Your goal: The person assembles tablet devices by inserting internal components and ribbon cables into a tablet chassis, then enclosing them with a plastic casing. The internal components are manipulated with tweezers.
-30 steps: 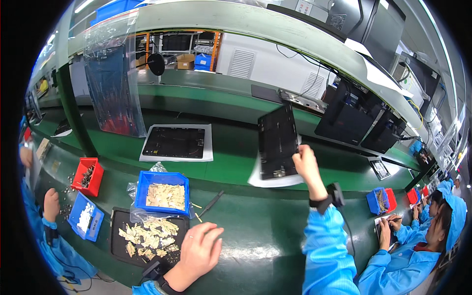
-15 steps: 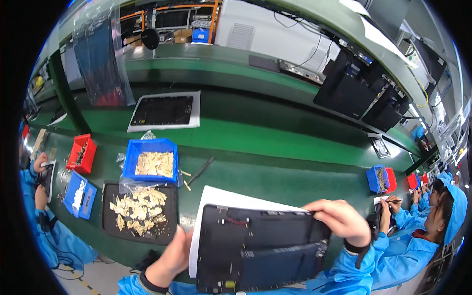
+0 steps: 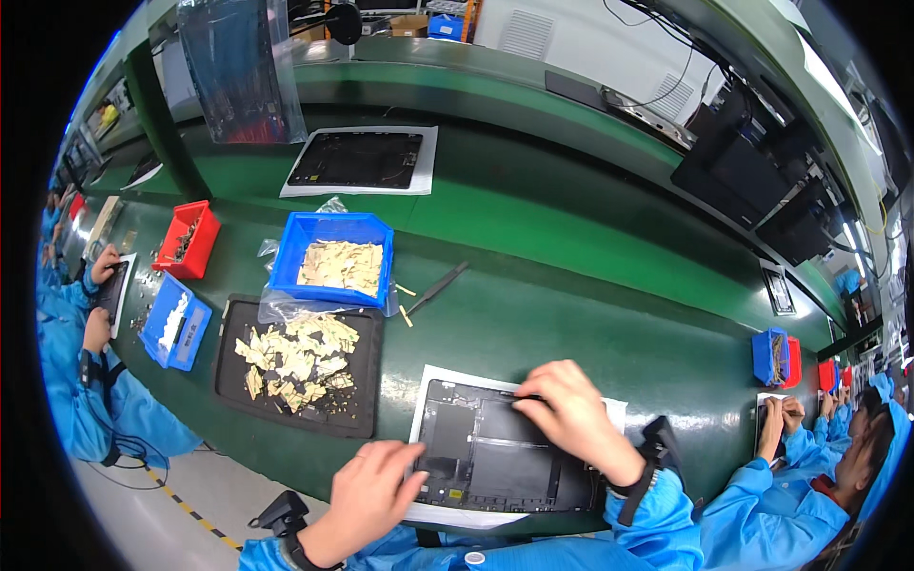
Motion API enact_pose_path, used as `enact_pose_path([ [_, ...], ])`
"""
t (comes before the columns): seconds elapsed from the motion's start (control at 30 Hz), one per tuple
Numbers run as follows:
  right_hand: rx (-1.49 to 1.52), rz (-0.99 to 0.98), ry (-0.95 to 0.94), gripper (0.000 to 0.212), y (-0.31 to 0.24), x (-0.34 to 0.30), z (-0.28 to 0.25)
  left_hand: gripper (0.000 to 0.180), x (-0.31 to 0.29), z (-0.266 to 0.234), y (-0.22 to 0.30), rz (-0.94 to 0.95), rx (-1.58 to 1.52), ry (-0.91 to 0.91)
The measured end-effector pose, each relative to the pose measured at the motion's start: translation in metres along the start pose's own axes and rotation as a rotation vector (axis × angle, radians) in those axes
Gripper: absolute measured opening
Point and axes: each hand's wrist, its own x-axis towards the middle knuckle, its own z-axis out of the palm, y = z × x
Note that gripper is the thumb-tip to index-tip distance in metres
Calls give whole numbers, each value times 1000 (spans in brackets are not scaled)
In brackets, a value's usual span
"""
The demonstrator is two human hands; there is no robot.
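Observation:
An opened black tablet housing (image 3: pixel 505 452) lies flat on a white sheet (image 3: pixel 466 519) before me, its inner side with dark battery-like panels facing up. My left hand (image 3: pixel 376 485) rests at the housing's left edge, fingers apart and holding nothing. Over the far edge of the housing, my right hand (image 3: pixel 576 419) has its thumb and fingers bent together in a pinch. What is between them, if anything, is too small to tell. Wristbands circle both wrists.
Left of the housing, a black tray (image 3: pixel 228 381) holds pale torn strips. Behind it stands a blue bin (image 3: pixel 333 285) of similar strips, with dark tweezers (image 3: pixel 440 285) beside it. A red bin (image 3: pixel 195 262) and a smaller blue bin (image 3: pixel 186 343) stand farther left. Co-workers sit on both sides.
The housing has gone from tilted up in my right hand to flat on the sheet. My left hand has moved to its left edge, and my right hand onto its far edge.

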Motion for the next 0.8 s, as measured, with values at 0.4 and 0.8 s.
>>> enact_pose_path([
  [0.4,-93,-118,-18,12,-37,21,64,33,-3,39,-7,273,4,-59],
  [0.8,209,-136,38,7,-27,23,55,12,21,-73,-88,-187,338,496],
])
